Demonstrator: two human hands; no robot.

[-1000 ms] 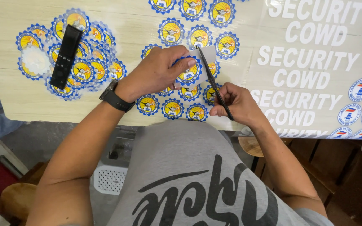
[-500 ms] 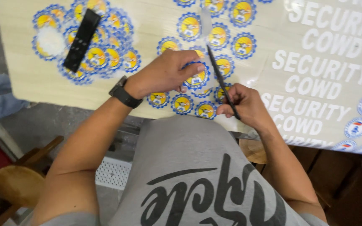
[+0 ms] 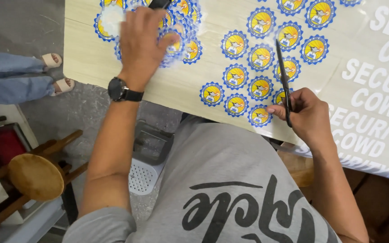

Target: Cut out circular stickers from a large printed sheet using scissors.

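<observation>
My left hand (image 3: 142, 42), with a black watch on the wrist, lies palm down with fingers apart on a pile of cut round blue-and-yellow emblem stickers (image 3: 182, 28) at the table's far left; it is blurred. My right hand (image 3: 306, 113) grips a long thin black tool (image 3: 283, 76), like closed scissors, whose tip points away over a clear sheet of the same round emblems (image 3: 236, 75). The right thumb touches the nearest emblem at the sheet's front edge. A black flat object (image 3: 158, 3) lies on top of the pile, mostly cut off by the frame.
A sheet with large white letters (image 3: 374, 85) covers the right of the light wooden table (image 3: 100, 58). Another person's sandalled feet (image 3: 56, 72) stand at the left. A round wooden stool (image 3: 36, 176) and a white perforated box (image 3: 144, 176) sit on the floor below.
My left hand left the emblem sheet beside the right hand and moved left onto the pile of cut stickers. The right hand still holds the black tool in place.
</observation>
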